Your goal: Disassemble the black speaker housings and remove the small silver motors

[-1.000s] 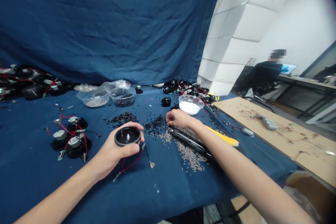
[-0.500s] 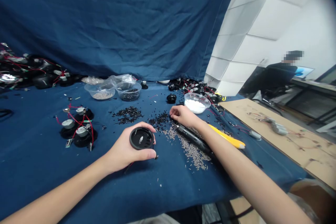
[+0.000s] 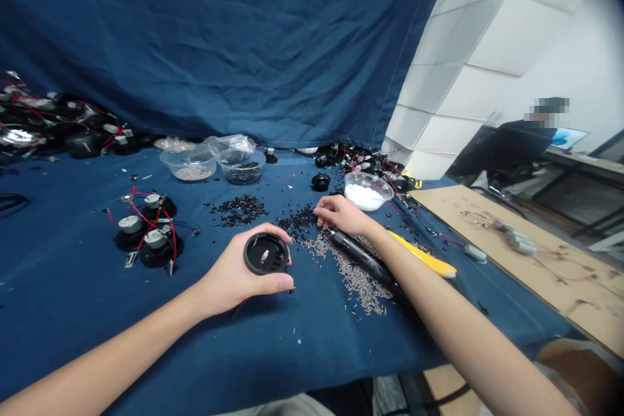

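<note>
My left hand (image 3: 238, 273) is wrapped round a round black plastic housing (image 3: 266, 253), its hollow side facing up. My right hand (image 3: 338, 213) has its fingertips pinched together at the edge of a pile of small black parts (image 3: 297, 222); whatever they hold is too small to name. A black electric screwdriver (image 3: 363, 257) lies beneath the right wrist, across a spread of silvery screws (image 3: 363, 292). Farther left is another heap of black pieces (image 3: 241, 210).
Wired round units (image 3: 155, 238) sit at the left. Clear bowls (image 3: 192, 172) stand behind, and a bowl of white bits (image 3: 365, 195) is at the right. A yellow tool (image 3: 429, 261) lies beside my right forearm. A person (image 3: 511, 143) sits in the background.
The view has shifted slightly. Both hands keep nearly the same places, the left still round the housing and the right still at the black parts.
</note>
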`<state>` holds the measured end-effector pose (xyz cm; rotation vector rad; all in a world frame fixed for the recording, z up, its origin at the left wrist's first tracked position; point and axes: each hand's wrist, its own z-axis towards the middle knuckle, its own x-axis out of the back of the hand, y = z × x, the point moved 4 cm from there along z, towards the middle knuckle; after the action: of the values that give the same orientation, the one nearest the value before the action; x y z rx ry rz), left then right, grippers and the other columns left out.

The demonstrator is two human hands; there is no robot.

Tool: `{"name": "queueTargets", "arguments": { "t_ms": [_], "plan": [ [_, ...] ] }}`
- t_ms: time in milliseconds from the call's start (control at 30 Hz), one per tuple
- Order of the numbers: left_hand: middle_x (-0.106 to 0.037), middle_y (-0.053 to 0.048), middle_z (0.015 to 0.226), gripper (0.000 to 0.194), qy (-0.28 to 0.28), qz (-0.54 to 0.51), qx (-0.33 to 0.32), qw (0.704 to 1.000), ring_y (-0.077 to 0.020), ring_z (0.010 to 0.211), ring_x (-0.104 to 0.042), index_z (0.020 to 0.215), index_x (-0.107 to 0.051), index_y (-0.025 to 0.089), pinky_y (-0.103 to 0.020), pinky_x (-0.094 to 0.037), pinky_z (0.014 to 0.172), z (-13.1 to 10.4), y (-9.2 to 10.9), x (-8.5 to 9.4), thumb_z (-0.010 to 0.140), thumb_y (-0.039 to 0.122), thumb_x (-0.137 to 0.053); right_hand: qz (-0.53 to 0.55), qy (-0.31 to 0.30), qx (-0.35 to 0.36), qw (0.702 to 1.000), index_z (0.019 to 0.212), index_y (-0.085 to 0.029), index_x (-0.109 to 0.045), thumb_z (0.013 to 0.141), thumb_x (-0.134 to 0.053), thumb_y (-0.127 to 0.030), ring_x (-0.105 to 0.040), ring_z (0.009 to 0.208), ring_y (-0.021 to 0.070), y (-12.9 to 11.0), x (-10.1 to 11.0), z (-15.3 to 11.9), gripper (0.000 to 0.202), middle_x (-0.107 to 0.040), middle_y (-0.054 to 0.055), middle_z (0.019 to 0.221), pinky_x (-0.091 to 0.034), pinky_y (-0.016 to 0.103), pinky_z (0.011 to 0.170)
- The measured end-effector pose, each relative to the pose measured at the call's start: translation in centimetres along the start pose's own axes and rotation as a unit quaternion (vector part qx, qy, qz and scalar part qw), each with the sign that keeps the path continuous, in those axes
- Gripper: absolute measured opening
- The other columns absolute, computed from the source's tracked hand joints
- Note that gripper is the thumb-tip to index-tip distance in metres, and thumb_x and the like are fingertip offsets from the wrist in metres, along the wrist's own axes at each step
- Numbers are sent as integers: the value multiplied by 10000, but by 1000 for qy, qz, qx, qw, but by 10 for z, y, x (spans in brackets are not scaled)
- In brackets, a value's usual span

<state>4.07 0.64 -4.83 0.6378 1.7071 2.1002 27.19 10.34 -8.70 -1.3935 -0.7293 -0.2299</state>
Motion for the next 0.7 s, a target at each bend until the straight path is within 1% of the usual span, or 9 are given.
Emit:
{"name": "queueTargets", "arguments": {
  "t_ms": [133,233,300,367,433,467,533,600,700],
  "plan": [
    [-649,-23,829,442,-3,2,1,1000,-178,765,-601,985,-567,176,-292,-488,708,0,0,0,636,305,-806,62,-22,-31,997,841,-187,-490,959,-501,-295,-625,528,150,1,-4,-2,161,-652,14,612,-491,241,507],
    [-649,-23,831,444,-2,1,2,1000,-173,762,-599,987,-565,173,-291,-489,709,0,0,-1,636,296,-808,91,-31,-47,994,840,-187,-480,957,-505,-287,-619,499,155,0,-6,-3,156,-643,17,577,-486,242,483],
    [-650,-20,826,441,1,-1,3,1000,-170,753,-599,985,-568,173,-290,-491,704,0,0,-1,636,295,-808,107,-25,-50,993,840,-181,-475,965,-481,-260,-653,559,162,-2,-6,-3,147,-680,54,656,-507,251,520],
    [-651,-16,816,432,4,-1,4,1000,-171,746,-601,980,-573,176,-292,-493,704,0,0,-1,636,298,-804,119,-3,-44,992,862,-178,-467,982,-442,-252,-694,699,167,-5,-4,-2,143,-713,102,822,-531,256,602],
    [-652,-17,813,421,10,-1,5,1000,-173,744,-601,975,-575,177,-298,-491,709,0,-1,0,639,305,-796,123,27,-33,992,882,-179,-460,994,-417,-257,-695,840,160,-7,0,-1,144,-703,126,993,-536,255,684],
    [-652,-20,813,418,15,-1,6,1000,-174,744,-601,971,-576,176,-301,-489,712,1,-1,0,640,309,-794,120,37,-27,992,883,-178,-464,993,-417,-260,-689,861,155,-8,1,-1,145,-695,125,1027,-531,254,697],
    [-653,-24,812,417,25,1,6,1000,-176,746,-598,966,-576,173,-307,-485,718,1,-2,1,638,314,-791,106,44,-19,993,857,-170,-490,974,-448,-255,-676,796,146,-7,3,0,151,-697,106,968,-512,249,661],
    [-651,-22,811,417,28,3,5,1000,-176,747,-597,964,-573,175,-307,-485,719,1,-2,1,635,311,-790,84,43,-10,995,820,-156,-537,936,-510,-247,-628,669,126,-6,4,1,150,-681,61,817,-473,240,606],
    [-648,-17,812,419,22,2,5,1000,-176,743,-598,967,-569,182,-297,-485,706,1,-1,1,634,308,-790,58,43,2,997,768,-142,-601,871,-606,-248,-517,554,100,-2,5,1,147,-595,-5,645,-404,230,546]
  ]
}}
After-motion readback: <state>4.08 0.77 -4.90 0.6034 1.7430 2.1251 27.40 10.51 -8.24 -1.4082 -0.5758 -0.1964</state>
